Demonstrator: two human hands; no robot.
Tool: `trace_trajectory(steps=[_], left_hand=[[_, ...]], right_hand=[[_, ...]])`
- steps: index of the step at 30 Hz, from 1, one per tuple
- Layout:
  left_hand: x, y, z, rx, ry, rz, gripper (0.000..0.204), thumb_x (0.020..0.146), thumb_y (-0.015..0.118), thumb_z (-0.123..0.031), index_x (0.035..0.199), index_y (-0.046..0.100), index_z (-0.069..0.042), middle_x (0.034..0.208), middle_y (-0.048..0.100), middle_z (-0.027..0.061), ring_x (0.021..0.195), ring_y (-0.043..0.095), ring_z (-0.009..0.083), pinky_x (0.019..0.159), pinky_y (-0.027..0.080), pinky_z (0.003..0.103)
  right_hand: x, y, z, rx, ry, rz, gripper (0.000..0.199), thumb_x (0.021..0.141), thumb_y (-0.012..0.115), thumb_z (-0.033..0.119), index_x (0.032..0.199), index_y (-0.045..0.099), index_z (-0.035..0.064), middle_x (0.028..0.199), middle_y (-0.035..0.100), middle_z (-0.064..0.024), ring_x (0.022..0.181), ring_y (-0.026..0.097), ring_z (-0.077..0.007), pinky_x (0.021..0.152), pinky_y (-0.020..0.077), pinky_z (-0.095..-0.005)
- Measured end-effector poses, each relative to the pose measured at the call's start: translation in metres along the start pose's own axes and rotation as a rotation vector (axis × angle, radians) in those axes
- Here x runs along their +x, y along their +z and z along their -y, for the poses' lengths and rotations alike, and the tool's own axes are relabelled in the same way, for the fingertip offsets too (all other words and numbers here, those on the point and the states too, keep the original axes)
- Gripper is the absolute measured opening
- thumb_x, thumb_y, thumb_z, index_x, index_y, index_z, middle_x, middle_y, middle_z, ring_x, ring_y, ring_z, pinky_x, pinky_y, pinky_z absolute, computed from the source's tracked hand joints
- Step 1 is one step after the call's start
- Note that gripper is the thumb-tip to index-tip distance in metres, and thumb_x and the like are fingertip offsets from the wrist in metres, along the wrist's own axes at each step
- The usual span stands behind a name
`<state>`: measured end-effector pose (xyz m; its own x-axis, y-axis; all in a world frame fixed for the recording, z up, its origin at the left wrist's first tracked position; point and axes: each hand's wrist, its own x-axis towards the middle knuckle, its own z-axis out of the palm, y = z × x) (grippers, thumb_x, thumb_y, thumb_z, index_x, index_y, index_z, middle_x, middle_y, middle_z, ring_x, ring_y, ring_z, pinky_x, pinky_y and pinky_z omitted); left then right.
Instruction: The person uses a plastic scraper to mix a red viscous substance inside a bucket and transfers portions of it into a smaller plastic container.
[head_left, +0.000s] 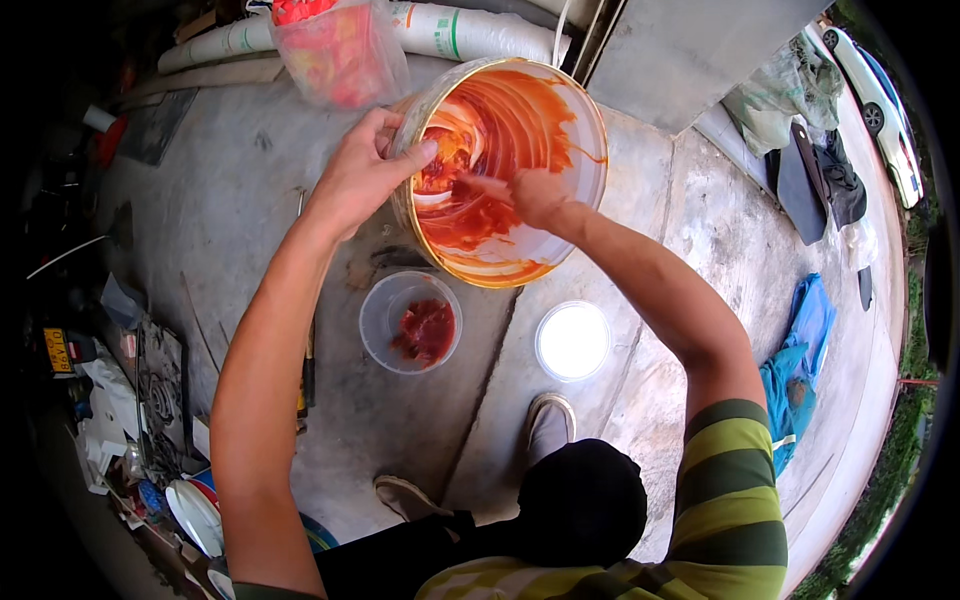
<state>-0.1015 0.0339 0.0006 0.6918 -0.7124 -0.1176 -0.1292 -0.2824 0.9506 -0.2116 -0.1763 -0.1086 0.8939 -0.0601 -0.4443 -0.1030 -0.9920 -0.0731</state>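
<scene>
A large pale bucket (pixel 600 130) is tipped so that its mouth faces me, its inner wall streaked with orange-red paste (pixel 520 105). My left hand (pixel 375 165) grips its left rim, the thumb lapping over the edge. Inside the mouth, my right hand (pixel 543 197) is closed round a paste-smeared, spatula-like tool (pixel 484 187) that touches the paste; its exact kind is hard to make out. Below the bucket, a clear round plastic tub (pixel 375 345) holds a dark red clump (pixel 425 331). A round white lid (pixel 573 341) lies on the floor to the right of the tub.
Behind the bucket stand a plastic bag with red contents (pixel 345 50) and wrapped rolls (pixel 450 32). Blue cloth (pixel 800 350) lies at the right, with dark items (pixel 815 185) farther back. Clutter (pixel 150 380) lines the left side. My shoes (pixel 550 408) are near the lid.
</scene>
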Motion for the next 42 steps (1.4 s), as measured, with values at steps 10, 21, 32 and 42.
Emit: trace_trajectory(steps=[10, 21, 32, 42], left_hand=[[-0.002, 0.001, 0.019, 0.005, 0.054, -0.001, 0.048, 0.088, 0.075, -0.021, 0.122, 0.052, 0.004, 0.087, 0.062, 0.0056, 0.074, 0.056, 0.0094, 0.063, 0.046, 0.025], [-0.013, -0.002, 0.021, -0.047, -0.004, -0.04, 0.042, 0.092, 0.07, -0.018, 0.124, 0.052, 0.001, 0.091, 0.059, 0.003, 0.081, 0.055, 0.0071, 0.068, 0.045, 0.022], [-0.022, 0.013, 0.012, -0.044, 0.02, -0.053, 0.043, 0.093, 0.07, -0.019, 0.127, 0.051, 0.001, 0.093, 0.058, 0.0027, 0.081, 0.054, 0.007, 0.071, 0.046, 0.021], [-0.016, -0.01, 0.028, 0.004, -0.01, -0.004, 0.042, 0.096, 0.066, -0.026, 0.129, 0.05, -0.007, 0.098, 0.059, 0.0018, 0.09, 0.06, 0.0086, 0.078, 0.052, 0.026]], right_hand=[[0.019, 0.016, 0.009, -0.095, 0.197, -0.129, 0.052, 0.093, 0.055, 0.012, 0.144, 0.047, 0.0189, 0.117, 0.068, -0.0097, 0.104, 0.068, -0.0278, 0.083, 0.0563, -0.0375], [-0.014, -0.007, 0.031, 0.849, 0.099, -0.04, 0.078, 0.08, 0.06, 0.073, 0.121, 0.066, 0.0062, 0.109, 0.067, -0.0242, 0.102, 0.065, -0.04, 0.094, 0.0489, -0.044], [0.057, 0.045, 0.013, 1.026, -0.165, -0.378, 0.024, 0.091, 0.065, 0.021, 0.109, 0.072, 0.0067, 0.076, 0.065, -0.0067, 0.07, 0.06, -0.0191, 0.054, 0.0494, -0.036], [-0.039, -0.019, -0.011, 0.004, -0.009, -0.106, 0.055, 0.094, 0.047, 0.008, 0.145, 0.047, 0.0284, 0.105, 0.07, -0.0159, 0.092, 0.069, -0.0303, 0.08, 0.0546, -0.0403]])
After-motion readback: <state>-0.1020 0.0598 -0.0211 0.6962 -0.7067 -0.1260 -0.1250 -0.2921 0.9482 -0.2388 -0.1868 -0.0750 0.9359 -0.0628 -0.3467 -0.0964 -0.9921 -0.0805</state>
